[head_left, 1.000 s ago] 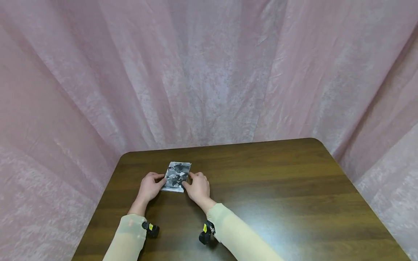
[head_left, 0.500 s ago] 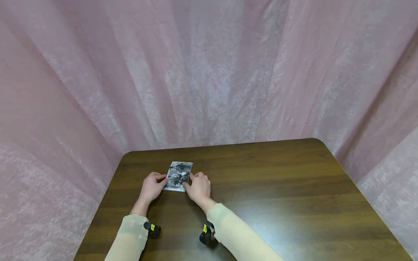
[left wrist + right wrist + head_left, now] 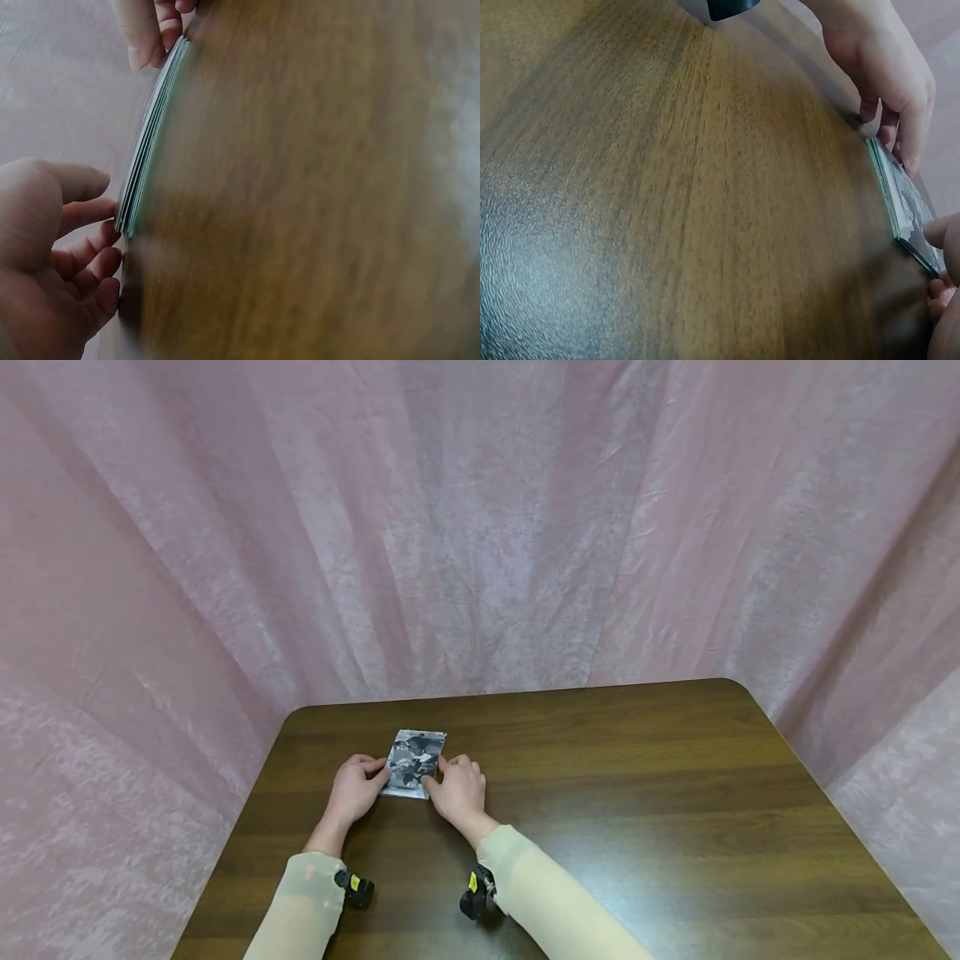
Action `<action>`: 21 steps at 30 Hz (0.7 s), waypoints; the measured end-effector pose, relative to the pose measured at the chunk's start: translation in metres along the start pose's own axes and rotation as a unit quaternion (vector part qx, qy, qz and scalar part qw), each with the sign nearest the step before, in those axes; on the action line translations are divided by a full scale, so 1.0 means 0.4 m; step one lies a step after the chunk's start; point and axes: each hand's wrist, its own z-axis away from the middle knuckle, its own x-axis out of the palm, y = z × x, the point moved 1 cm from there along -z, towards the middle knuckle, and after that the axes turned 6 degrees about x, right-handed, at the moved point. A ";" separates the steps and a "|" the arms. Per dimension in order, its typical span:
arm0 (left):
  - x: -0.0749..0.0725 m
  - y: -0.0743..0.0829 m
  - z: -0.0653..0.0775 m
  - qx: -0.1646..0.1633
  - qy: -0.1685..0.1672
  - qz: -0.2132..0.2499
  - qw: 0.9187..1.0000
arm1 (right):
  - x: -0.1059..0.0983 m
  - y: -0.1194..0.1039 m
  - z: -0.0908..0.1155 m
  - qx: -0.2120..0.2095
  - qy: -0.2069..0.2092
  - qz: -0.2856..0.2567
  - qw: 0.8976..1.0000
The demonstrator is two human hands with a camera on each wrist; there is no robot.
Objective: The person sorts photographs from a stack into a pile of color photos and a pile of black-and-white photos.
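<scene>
A small stack of thin sheets [image 3: 415,760] with a black-and-white picture on top lies at the left part of the table in the head view. Several layered greenish-white edges of the stack [image 3: 152,139] face the left wrist camera. My left hand [image 3: 356,789] pinches its left edge, thumb over the top near the lower corner. On the opposite edge my right hand [image 3: 461,793] grips it the same way, thumb on the picture. In the right wrist view the left hand [image 3: 885,75] is at the far end of the stack, and the right hand [image 3: 949,277] is cut off by the frame.
The brown wooden table [image 3: 637,793] has rounded far corners and reaches well to the right of the hands. Pink velvet curtains [image 3: 480,527] hang behind and beside it. A black camera [image 3: 360,891] sits on the left wrist, another camera [image 3: 474,897] on the right.
The head view shifts slightly, so table, hands and stack all appear a little farther right. Both hands keep hold of the stack's edges.
</scene>
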 end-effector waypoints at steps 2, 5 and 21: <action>-0.001 0.000 0.002 0.001 0.003 0.000 1.000 | 0.001 -0.002 0.001 0.003 -0.003 -0.004 1.000; -0.001 -0.002 0.005 -0.002 0.006 0.000 1.000 | 0.002 -0.004 0.003 0.004 -0.006 -0.013 1.000; -0.004 0.019 0.007 -0.088 0.053 0.131 0.986 | -0.011 0.002 -0.002 -0.021 0.056 -0.116 0.991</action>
